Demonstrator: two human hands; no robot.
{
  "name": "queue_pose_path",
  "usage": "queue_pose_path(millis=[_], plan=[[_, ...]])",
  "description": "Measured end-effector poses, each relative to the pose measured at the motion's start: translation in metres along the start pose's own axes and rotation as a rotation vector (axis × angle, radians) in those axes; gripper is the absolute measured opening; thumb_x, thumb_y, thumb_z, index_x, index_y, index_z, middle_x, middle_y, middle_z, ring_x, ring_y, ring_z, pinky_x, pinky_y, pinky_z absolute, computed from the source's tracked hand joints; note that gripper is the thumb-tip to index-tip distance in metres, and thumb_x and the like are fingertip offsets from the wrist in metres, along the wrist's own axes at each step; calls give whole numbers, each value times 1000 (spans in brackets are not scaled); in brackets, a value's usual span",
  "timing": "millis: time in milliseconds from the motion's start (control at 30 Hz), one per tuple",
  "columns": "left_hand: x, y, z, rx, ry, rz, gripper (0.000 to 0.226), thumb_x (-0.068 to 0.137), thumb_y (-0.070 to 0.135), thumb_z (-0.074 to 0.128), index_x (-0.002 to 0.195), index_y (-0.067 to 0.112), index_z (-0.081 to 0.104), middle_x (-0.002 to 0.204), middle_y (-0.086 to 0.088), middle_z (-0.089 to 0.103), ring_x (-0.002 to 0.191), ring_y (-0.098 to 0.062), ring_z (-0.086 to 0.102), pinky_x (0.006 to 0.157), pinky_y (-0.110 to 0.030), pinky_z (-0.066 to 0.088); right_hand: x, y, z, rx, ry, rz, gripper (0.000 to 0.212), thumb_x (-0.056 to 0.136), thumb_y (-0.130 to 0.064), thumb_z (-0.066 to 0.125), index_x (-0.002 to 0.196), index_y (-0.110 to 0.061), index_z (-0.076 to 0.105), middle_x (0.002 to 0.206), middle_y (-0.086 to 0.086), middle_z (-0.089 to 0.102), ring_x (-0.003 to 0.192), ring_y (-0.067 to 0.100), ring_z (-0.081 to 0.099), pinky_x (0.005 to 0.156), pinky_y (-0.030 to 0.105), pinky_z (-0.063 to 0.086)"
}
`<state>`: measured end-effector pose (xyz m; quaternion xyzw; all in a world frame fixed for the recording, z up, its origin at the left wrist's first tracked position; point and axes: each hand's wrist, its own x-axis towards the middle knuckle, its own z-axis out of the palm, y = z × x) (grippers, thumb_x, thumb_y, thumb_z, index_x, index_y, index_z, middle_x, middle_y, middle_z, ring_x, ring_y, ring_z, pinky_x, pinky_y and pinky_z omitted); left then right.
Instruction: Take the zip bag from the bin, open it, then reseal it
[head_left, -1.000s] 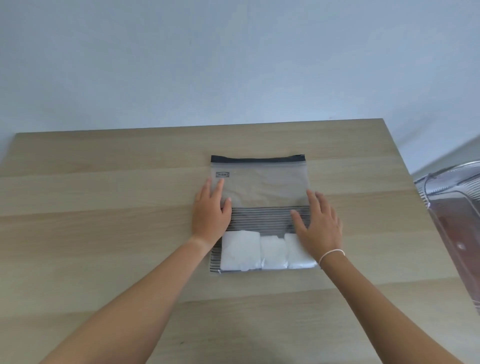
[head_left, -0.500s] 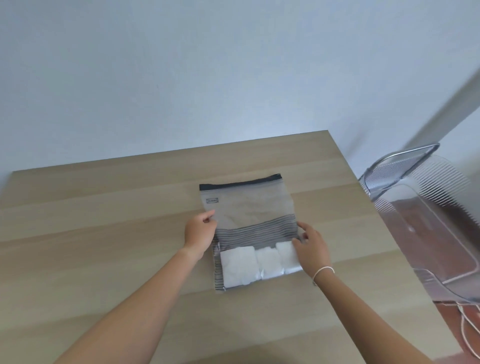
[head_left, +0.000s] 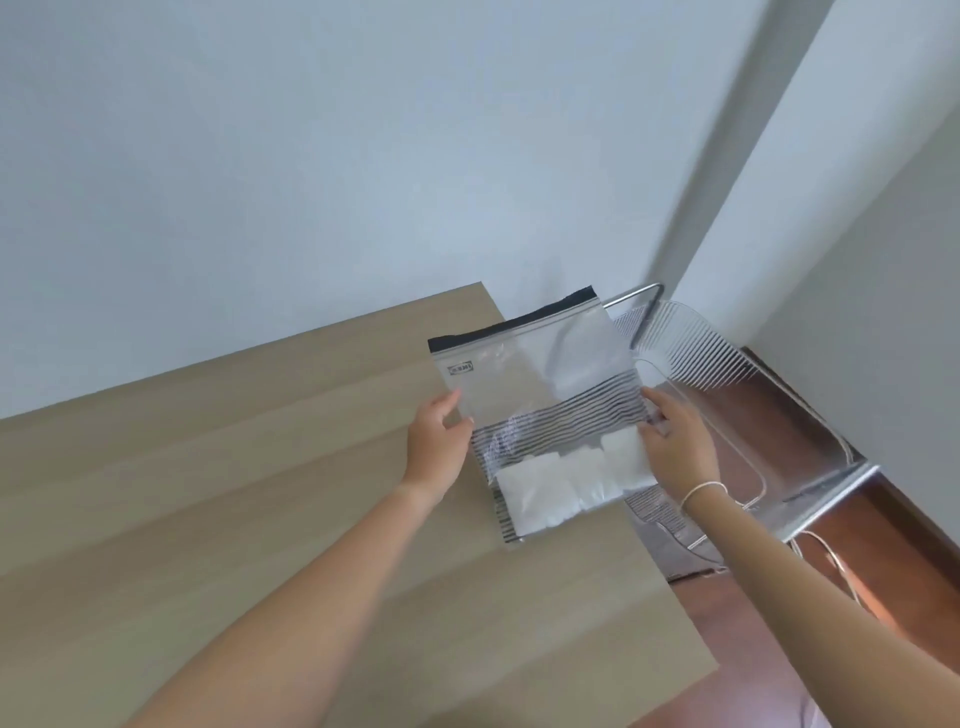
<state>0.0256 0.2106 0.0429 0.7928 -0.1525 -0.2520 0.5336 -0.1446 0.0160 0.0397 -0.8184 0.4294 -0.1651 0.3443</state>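
From the head view, the zip bag (head_left: 540, 410) hangs off the table's (head_left: 208, 493) corner, partly over the clear bin (head_left: 737, 415). The left hand (head_left: 436, 441) and right hand (head_left: 675, 447) each pinch a side edge; the dark zip strip above both grips looks sealed. Best keep both pinches level.

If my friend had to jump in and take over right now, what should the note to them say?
Left hand: its fingers pinch the left edge of the zip bag.
Right hand: grips the bag's right edge.
The bag is held up past the right end of the table, partly over the clear bin. White folded packets sit in its lower part.
Done: the bag is out of the bin; its dark zip strip looks closed.
Left: I cannot tell whether it has already been opened and resealed; check, then finish or put it away.
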Motion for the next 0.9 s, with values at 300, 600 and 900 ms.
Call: queue_pose_path(millis=[300, 600, 900], plan=[[24, 38, 120, -134, -176, -79, 50, 89, 6, 44, 139, 12, 37, 142, -11, 42, 89, -21, 64, 86, -33, 55, 74, 77, -86, -91, 15, 37, 45, 87, -7, 46, 128, -23, 50, 105, 9, 50, 67, 9, 49, 71, 29, 38], [44, 31, 173, 12, -278, -184, 31, 86, 4, 43, 79, 35, 46, 80, 14, 37, 87, -21, 48, 79, -37, 48, 113, 135, -82, -146, -155, 111, 45, 88, -9, 47, 129, -27, 48, 118, 10, 54, 83, 21, 54, 77, 32, 44], [51, 23, 180, 233, -364, -271, 59, 89, 15, 41, 145, 11, 22, 128, -11, 55, 88, -19, 60, 77, -29, 46, 123, 149, -58, -313, -288, 207, 53, 89, -22, 50, 139, -29, 33, 139, 12, 41, 109, 34, 55, 94, 48, 47]])
